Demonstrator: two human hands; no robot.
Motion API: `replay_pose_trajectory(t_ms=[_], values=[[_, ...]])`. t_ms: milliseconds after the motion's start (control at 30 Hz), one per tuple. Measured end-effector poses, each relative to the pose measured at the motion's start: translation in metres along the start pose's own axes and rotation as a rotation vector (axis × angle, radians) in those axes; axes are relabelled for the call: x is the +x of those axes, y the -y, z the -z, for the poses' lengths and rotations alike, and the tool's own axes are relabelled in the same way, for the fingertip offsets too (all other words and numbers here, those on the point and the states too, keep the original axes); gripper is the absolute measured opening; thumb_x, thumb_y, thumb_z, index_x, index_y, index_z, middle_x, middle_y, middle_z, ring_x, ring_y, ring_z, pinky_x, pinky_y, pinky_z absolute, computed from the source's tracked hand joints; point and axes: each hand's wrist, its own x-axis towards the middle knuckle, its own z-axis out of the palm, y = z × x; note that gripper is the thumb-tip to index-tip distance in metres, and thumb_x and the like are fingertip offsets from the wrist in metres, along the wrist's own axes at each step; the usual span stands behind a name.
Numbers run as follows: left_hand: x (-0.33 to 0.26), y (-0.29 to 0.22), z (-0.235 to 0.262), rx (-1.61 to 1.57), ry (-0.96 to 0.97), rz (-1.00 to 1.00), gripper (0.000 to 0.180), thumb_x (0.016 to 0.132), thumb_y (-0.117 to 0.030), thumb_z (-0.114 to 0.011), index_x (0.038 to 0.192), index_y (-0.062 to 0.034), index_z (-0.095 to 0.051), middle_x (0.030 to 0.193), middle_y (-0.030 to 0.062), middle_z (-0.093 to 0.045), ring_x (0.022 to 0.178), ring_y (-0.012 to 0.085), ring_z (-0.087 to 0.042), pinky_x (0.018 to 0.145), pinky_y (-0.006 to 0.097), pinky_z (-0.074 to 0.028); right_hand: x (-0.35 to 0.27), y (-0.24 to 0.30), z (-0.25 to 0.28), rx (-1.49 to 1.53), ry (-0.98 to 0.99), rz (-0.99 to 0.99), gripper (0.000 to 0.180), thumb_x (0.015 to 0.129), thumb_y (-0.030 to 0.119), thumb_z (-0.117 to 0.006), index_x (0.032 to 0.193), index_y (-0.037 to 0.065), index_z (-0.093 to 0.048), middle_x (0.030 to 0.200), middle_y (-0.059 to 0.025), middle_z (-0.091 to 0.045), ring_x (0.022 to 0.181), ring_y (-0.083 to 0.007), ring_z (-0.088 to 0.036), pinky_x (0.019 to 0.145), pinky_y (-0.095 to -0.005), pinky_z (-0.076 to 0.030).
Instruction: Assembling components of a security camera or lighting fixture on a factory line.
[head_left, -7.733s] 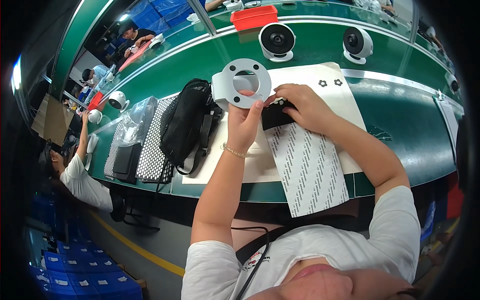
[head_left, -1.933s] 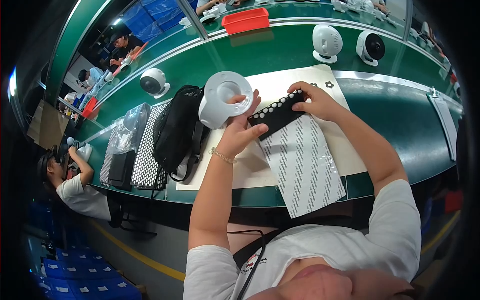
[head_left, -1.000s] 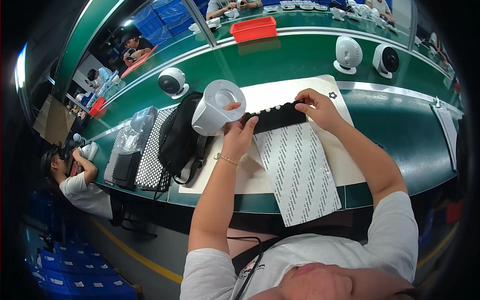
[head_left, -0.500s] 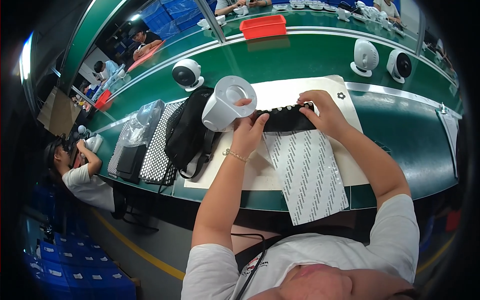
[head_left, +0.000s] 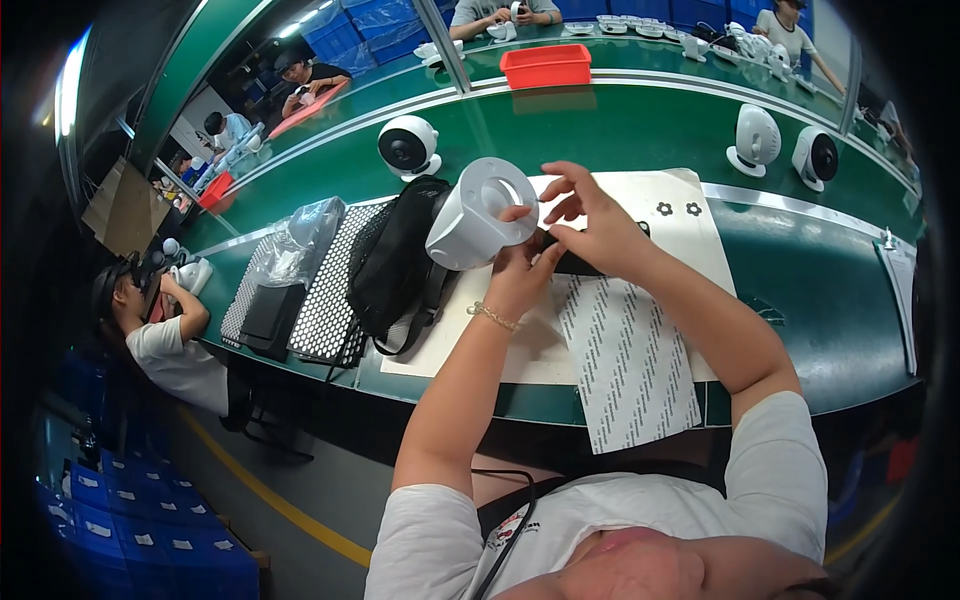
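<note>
A white plastic housing [head_left: 458, 228] with a round ring-shaped end is held up in my left hand [head_left: 520, 282], one finger poking through the ring's opening. Close by the left thumb, a black strip [head_left: 577, 265] lies partly behind my right hand [head_left: 605, 235]; earlier it showed a row of pale dots along its upper edge. My right hand is raised beside the ring with its fingers apart and bent, and I see nothing in them. Below the strip, a white sheet with slanted grey print [head_left: 632, 370] hangs over the table's front edge.
Two black flower-shaped pieces [head_left: 679, 209] lie on the cream board [head_left: 715, 262]. A black mesh bag [head_left: 395, 270] and perforated panels [head_left: 330, 285] lie to the left. White cameras [head_left: 407, 146] stand behind, near a red bin [head_left: 546, 66]. A co-worker [head_left: 165, 335] sits at left.
My right hand has left the black strip's right end and moved left, up to the ring. A second black flower piece now shows. The whole view has shifted slightly.
</note>
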Motion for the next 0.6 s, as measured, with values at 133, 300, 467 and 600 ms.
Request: replay_pose_trajectory(t_ms=[133,300,467,600], values=[[0.000,0.001,0.002,-0.016,0.046,0.036,0.053,0.077,0.003,-0.055,0.118,-0.0086,-0.023,0.087,0.0080,-0.054,0.078,0.0131,-0.055,0.070,0.025,-0.045,-0.006,-0.005,-0.015,-0.141,-0.048,0.115,0.054,0.074,-0.009,-0.048,0.122,0.013,-0.036,0.099,-0.0073,-0.046,0.077,-0.0142,-0.051,0.070,-0.0265,-0.044],[0.001,-0.001,0.004,-0.008,0.036,-0.050,0.056,0.075,-0.006,-0.063,0.117,-0.0061,-0.027,0.088,0.0050,-0.051,0.079,0.0108,-0.051,0.071,0.025,-0.043,-0.013,-0.006,-0.012,-0.130,-0.097,0.355,0.056,0.073,-0.009,-0.050,0.121,0.014,-0.035,0.099,-0.0070,-0.048,0.079,-0.0159,-0.053,0.073,-0.0282,-0.043],[0.004,-0.022,0.008,0.055,0.043,-0.102,0.051,0.075,-0.019,-0.066,0.114,-0.0060,-0.036,0.111,0.0059,-0.039,0.101,0.0142,-0.041,0.088,0.027,-0.033,-0.004,-0.001,0.008,0.095,-0.251,0.270,0.060,0.075,-0.004,-0.055,0.127,0.011,-0.027,0.104,-0.0082,-0.046,0.084,-0.0124,-0.054,0.082,-0.0268,-0.040],[-0.003,-0.034,0.008,-0.136,0.102,-0.087,0.047,0.076,-0.016,-0.065,0.113,-0.0096,-0.036,0.113,0.0042,-0.036,0.108,0.0157,-0.035,0.095,0.029,-0.025,-0.001,0.005,0.019,0.197,-0.304,0.285,0.063,0.076,-0.003,-0.055,0.128,0.012,-0.024,0.110,-0.0093,-0.041,0.086,-0.0117,-0.054,0.084,-0.0293,-0.039]])
